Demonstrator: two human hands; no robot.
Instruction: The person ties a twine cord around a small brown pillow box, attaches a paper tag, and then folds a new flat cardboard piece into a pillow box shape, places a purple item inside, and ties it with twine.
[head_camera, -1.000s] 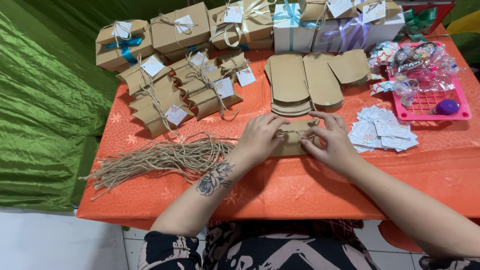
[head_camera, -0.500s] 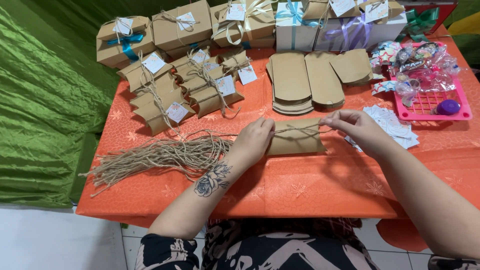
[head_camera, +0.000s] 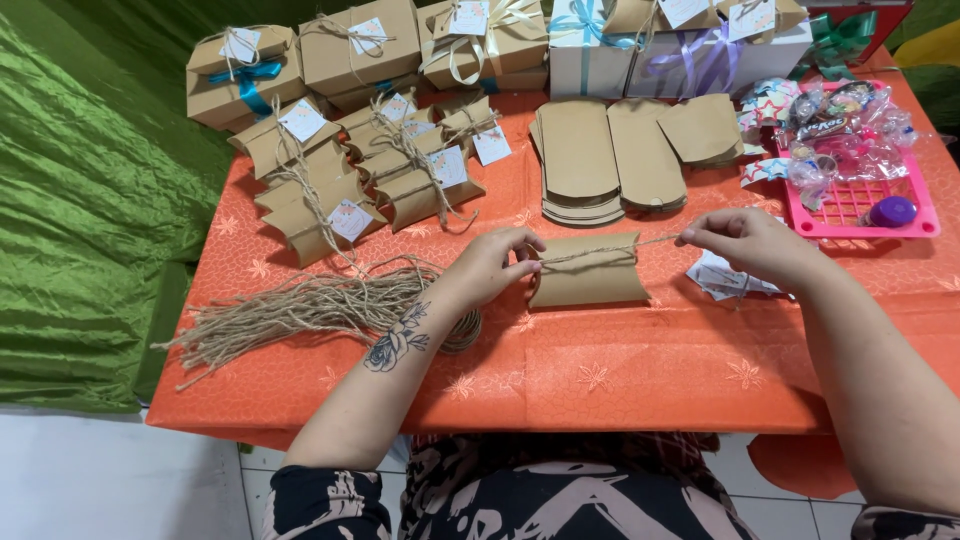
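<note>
A brown pillow-shaped cardboard box lies on the orange tablecloth in front of me. A length of jute twine runs across its top. My left hand pinches the twine at the box's left end. At the right, my right hand pinches the other end of the twine and holds it taut, just past the box's right edge.
A loose bundle of cut twine lies at the left. Tied pillow boxes with tags and larger ribboned gift boxes fill the back. Flat unfolded boxes stack behind. A pink tray with wrapped sweets stands right. White tags lie under my right wrist.
My hands have drawn apart along the box: the right hand pulled the twine out to the right, the left moved to the box's left end. The twine is now stretched straight.
</note>
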